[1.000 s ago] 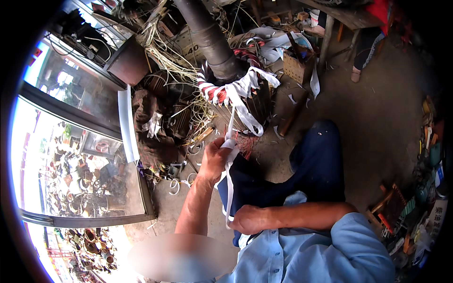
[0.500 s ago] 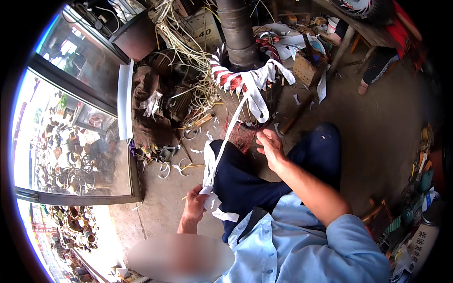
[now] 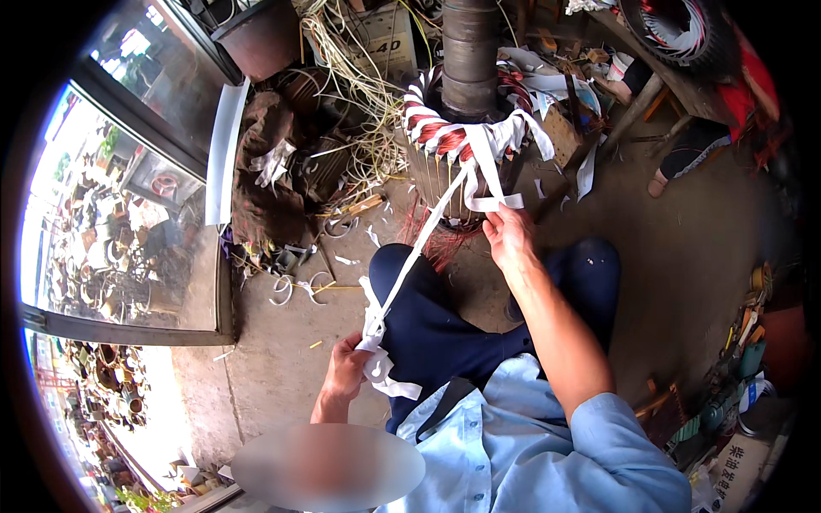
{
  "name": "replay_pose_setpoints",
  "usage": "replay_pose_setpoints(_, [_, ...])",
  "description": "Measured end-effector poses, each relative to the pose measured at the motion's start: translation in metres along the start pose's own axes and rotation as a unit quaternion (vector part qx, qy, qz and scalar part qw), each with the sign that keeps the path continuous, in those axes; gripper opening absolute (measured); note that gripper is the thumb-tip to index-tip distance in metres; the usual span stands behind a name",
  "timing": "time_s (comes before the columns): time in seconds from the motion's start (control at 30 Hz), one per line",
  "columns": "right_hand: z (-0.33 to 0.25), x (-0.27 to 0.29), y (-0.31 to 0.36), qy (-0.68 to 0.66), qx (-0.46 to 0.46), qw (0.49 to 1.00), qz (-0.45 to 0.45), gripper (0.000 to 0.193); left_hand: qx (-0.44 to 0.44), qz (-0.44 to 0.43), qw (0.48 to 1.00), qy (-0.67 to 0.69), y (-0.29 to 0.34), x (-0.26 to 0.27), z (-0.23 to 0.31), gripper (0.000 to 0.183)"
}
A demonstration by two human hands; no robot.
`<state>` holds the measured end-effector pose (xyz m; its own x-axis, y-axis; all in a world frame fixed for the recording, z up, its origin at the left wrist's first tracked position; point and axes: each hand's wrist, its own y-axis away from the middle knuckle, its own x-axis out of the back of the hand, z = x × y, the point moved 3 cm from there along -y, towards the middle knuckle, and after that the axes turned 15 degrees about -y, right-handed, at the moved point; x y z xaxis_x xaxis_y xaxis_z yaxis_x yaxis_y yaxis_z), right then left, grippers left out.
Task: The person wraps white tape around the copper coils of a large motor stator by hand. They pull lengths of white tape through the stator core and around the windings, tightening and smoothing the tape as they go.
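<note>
Upright on the floor before my knees stands a motor stator (image 3: 434,181), its red copper windings (image 3: 425,130) lashed round the rim with white cloth tape (image 3: 438,224). One strand of the tape runs taut from the front of the rim down to my left hand (image 3: 345,366), which is closed on a loose bundle of it beside my left thigh. Just below the rim, my right hand (image 3: 511,238) pinches a loop of the same tape hanging at the stator's front. Loose red wires trail from the stator's base. A dark cylindrical post rises from its middle.
Tangled pale wires (image 3: 352,103) and a brown cloth-covered heap (image 3: 269,188) lie left of the stator. Tape scraps litter the floor. A glass door (image 3: 162,265) stands at left, a wooden bench (image 3: 667,81) with another stator (image 3: 676,30) at upper right. Another person's foot (image 3: 657,184) shows nearby.
My right hand has moved up and taken hold of the hanging tape loop, pulling it to the right. The left hand keeps its grip on the bundle. The view has shifted slightly.
</note>
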<state>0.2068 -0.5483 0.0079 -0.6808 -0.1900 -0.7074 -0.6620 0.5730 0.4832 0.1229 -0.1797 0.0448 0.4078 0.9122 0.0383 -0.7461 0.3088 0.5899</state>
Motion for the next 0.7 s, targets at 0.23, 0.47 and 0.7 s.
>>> replay_pose_setpoints(0.23, [-0.127, -0.11, 0.085, 0.049, 0.013, 0.873, -0.485, 0.023, 0.016, -0.015, 0.999, 0.035, -0.001, 0.009, -0.013, 0.021])
replay_pose_setpoints(0.47, [-0.161, -0.206, 0.11, 0.43, 0.077, 0.743, -0.506, 0.029, 0.016, 0.019, 0.998, 0.062, 0.01, 0.012, -0.02, 0.02])
replay_pose_setpoints(0.7, [-0.153, -0.236, 0.07, 0.385, -0.014, 0.824, -0.415, 0.028, 0.049, 0.033, 0.997, 0.058, 0.028, 0.042, -0.069, 0.019])
